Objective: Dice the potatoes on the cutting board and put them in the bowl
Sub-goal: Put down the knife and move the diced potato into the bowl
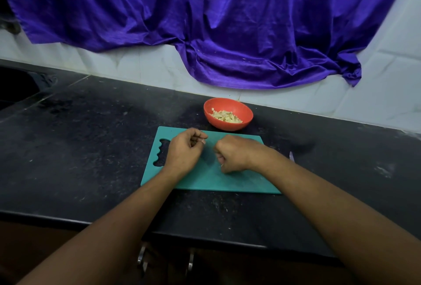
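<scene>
A teal cutting board (239,182) lies on the black counter, and I see no potato on its bare surface. Behind it stands a red bowl (246,111) holding a heap of pale diced potato (226,116). My left hand (184,151) hovers over the board's left part near the handle cut-out, fingers curled with the thumb against the fingertips. My right hand (234,153) is balled into a fist over the board's middle, knuckles towards the left hand. Nothing shows inside either hand.
The tip of a knife (291,156) pokes out from behind my right forearm, just off the board's right edge. A purple cloth (227,23) hangs over the tiled wall behind the bowl. A dark sink (16,86) sits at the far left.
</scene>
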Demonstrator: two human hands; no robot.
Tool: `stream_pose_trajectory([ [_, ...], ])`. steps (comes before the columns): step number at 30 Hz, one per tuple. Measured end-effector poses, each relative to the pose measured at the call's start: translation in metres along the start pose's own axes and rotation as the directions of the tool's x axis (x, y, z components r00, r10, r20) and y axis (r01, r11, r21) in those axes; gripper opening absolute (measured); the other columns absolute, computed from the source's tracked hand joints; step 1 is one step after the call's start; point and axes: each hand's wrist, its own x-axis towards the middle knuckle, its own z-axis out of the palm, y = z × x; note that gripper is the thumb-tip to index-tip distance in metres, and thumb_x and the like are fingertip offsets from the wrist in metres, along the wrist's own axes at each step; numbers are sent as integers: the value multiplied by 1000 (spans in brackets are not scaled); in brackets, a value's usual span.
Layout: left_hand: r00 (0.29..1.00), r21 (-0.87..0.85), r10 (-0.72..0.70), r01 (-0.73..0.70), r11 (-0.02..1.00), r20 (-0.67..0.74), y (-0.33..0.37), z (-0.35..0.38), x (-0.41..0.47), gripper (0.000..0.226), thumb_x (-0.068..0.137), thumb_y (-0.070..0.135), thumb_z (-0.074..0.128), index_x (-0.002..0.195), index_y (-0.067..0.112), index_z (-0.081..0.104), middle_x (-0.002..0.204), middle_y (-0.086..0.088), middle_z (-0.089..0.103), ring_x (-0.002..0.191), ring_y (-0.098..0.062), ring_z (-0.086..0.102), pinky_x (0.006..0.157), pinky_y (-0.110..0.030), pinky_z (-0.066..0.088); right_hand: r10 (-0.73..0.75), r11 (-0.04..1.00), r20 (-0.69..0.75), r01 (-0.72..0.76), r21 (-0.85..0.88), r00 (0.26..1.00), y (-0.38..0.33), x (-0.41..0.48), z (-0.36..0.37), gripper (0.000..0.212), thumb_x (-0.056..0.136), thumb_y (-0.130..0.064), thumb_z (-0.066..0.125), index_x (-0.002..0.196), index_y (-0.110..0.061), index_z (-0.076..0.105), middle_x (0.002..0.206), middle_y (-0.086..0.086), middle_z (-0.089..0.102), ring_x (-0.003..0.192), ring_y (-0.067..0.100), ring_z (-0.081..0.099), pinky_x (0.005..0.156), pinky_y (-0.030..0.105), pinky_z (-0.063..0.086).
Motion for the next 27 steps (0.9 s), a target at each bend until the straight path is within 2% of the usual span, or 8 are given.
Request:
stream_pose_trajectory([
  [3,1000,-1,-6,6,1000,0,0,0,1,13,98,12,64,104,21,71,96,11,70,92,-2,64,81,-17,51,44,966,9,-45,253,999,15,2,1,8,86,-7,71,85,-14,67,84,3,71,78,20,72,71,39,64],
  [5,1000,0,-4,4,1000,2,0,1,1,13,98,12,65,103,22,71,96,11,69,91,-2,63,80,-16,50,89,864,-3,-76,498,996,33,0,-6,6,91,-2,69,89,-7,68,81,9,72,72,19,73,68,36,64],
  [10,1000,-16,-12,12,1000,7,-3,2,2,12,98,13,66,101,23,72,94,9,70,90,-4,64,80,-19,52,265,623,-274,52,780,924,77,6,-52,1,94,3,68,94,2,67,83,16,71,68,18,69,64,28,62],
  [14,1000,-12,-13,13,1000,8,-2,2,2,13,98,14,65,101,24,72,94,11,70,91,-2,64,80,-17,52,479,678,-489,47,734,729,94,37,-77,10,92,2,69,86,-6,69,77,10,72,67,17,71,59,27,61],
  [15,1000,-12,-13,13,1000,5,-2,1,2,13,98,14,65,101,24,72,94,11,70,90,-2,64,80,-17,52,485,712,-495,3,702,721,95,46,-78,11,93,1,69,86,-7,70,78,9,73,67,17,72,59,27,61],
  [18,1000,-7,-16,16,1000,0,-3,2,2,13,98,14,66,101,25,72,94,12,70,90,-1,64,80,-16,52,447,780,-404,-126,614,798,97,65,-74,15,96,4,64,90,-7,72,85,10,74,69,18,74,66,35,64],
  [23,1000,7,-10,10,1000,0,-4,2,4,13,98,15,65,101,25,72,93,13,70,89,4,62,76,-11,50,428,822,-495,-98,561,756,96,76,-73,19,87,9,68,82,-10,67,77,8,72,68,20,73,70,43,65],
  [27,1000,-3,-11,11,1000,1,-5,2,4,12,98,16,66,100,25,72,92,12,71,88,-1,64,79,-17,53,377,849,-506,-71,523,776,96,77,-74,24,83,12,65,81,-12,65,79,6,70,74,20,73,75,43,64],
])
